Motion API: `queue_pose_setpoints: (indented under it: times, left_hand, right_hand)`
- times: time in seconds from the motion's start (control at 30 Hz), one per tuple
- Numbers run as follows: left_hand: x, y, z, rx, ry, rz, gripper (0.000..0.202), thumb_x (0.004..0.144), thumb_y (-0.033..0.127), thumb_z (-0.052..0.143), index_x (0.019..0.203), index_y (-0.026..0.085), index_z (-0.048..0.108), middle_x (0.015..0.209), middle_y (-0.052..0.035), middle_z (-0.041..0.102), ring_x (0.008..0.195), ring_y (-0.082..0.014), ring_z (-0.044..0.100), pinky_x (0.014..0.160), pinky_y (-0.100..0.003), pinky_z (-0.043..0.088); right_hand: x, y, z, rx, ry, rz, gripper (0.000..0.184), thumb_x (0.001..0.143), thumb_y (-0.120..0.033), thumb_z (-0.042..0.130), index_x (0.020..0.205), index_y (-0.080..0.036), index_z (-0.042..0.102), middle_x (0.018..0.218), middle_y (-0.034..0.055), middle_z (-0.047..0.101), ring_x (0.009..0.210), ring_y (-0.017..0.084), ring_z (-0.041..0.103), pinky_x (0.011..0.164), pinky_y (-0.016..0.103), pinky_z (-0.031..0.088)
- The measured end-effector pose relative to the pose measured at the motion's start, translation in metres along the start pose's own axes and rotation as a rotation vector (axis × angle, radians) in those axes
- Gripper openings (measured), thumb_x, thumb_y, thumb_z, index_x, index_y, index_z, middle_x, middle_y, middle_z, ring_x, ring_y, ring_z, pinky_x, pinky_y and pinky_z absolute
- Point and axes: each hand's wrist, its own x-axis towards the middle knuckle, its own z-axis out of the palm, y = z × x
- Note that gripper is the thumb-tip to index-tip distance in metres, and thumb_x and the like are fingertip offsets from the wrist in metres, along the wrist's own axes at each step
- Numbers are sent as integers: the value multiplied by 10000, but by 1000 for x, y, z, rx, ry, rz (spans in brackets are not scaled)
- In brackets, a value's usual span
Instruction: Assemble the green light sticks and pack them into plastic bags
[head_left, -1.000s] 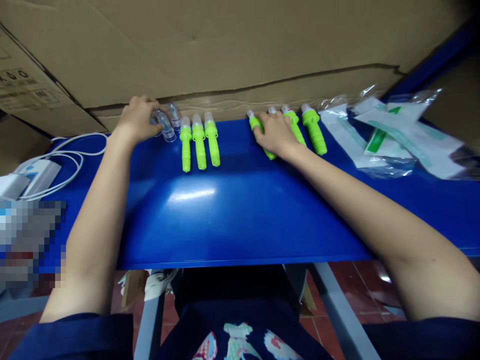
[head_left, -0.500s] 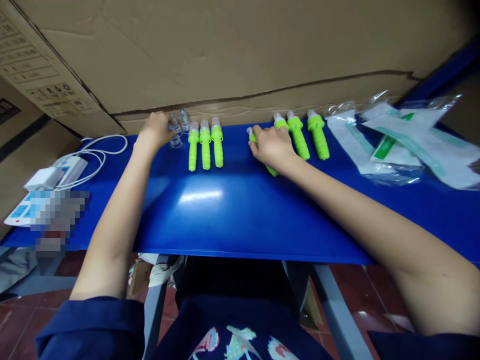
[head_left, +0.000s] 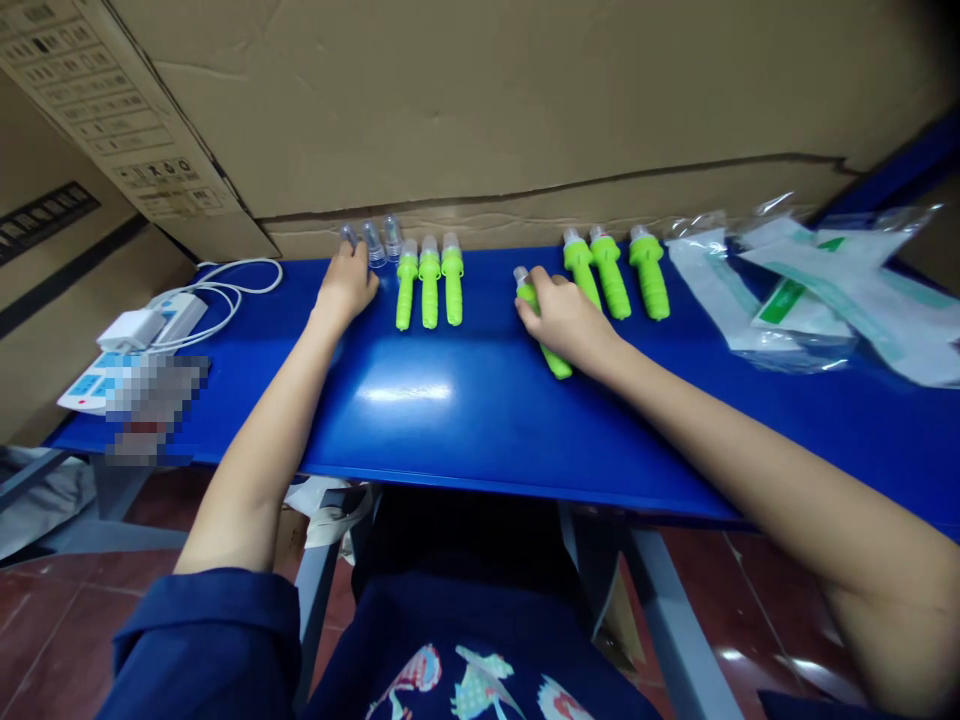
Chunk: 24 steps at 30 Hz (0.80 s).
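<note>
My left hand (head_left: 348, 284) is at the back left of the blue table, its fingertips on a small clear plastic cap (head_left: 347, 233). Two more clear caps, the nearer one (head_left: 373, 243) included, stand just right of those fingers. Beside them three slim green ribbed tubes (head_left: 428, 290) with clear caps lie in a row. My right hand (head_left: 564, 315) is closed around a thicker green ribbed tube (head_left: 556, 364), whose clear tip points away from me. Behind and right of that hand lie three similar thick tubes, one of them this green tube (head_left: 648, 280).
Clear plastic packets with white and green inserts (head_left: 802, 290) lie at the right. A white power strip (head_left: 90, 385) with a charger and white cable (head_left: 241, 290) sits at the left, beside a blurred-out object. Tall cardboard (head_left: 480, 110) walls the table's back. The blue table (head_left: 420, 430) has a near edge.
My left hand has shifted a clear cap from the front of its group to the back left. My right hand has drawn its green tube slightly towards me. The camera view has shifted a little.
</note>
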Motion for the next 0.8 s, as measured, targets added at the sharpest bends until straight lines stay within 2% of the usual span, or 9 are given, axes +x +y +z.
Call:
queue_pose_setpoints:
  times: [0.1, 0.27, 0.47, 0.57, 0.8]
  left_hand:
    - [-7, -5, 13, -101, 84, 50, 473, 965, 155, 482, 1432, 100, 535, 1515, -265, 498, 1342, -379, 630, 1154, -523, 497]
    - [-12, -19, 21, -202, 147, 107, 538, 979, 206, 482, 1513, 137, 476, 1454, -230, 575, 1383, -337, 593, 1212, -529, 437]
    - [-19, -19, 5, -207, 25, 170, 586, 959, 274, 489, 1520, 106, 488, 1324, -218, 684, 1252, -348, 668, 1143, -516, 494]
    - [-21, -21, -2, -227, -58, 182, 647, 923, 270, 518, 1544, 97, 470, 1332, -219, 691, 1268, -363, 667, 1128, -511, 505]
    - [-22, -24, -6, -246, -100, 193, 630, 922, 283, 531, 1526, 106, 492, 1318, -207, 705, 1257, -365, 673, 1133, -523, 500]
  right_hand:
    - [1, 3, 7, 63, 44, 11, 473, 979, -298, 518, 1379, -55, 592, 1171, 274, 709, 1034, 422, 713, 919, 538, 560]
    - [3, 8, 12, 138, 67, 0, 481, 954, -345, 589, 1355, -79, 601, 1212, 259, 714, 1086, 409, 703, 973, 536, 554]
    - [0, 12, 15, 185, 95, -9, 435, 933, -308, 577, 1321, -116, 617, 1194, 232, 730, 1087, 393, 702, 981, 525, 553]
    - [-2, 14, 14, 216, 91, -18, 415, 934, -323, 568, 1301, -137, 621, 1179, 221, 735, 1067, 385, 703, 973, 521, 555]
    - [-5, 17, 10, 283, 72, -20, 417, 920, -348, 564, 1265, -122, 624, 1175, 236, 738, 1044, 389, 712, 969, 532, 553]
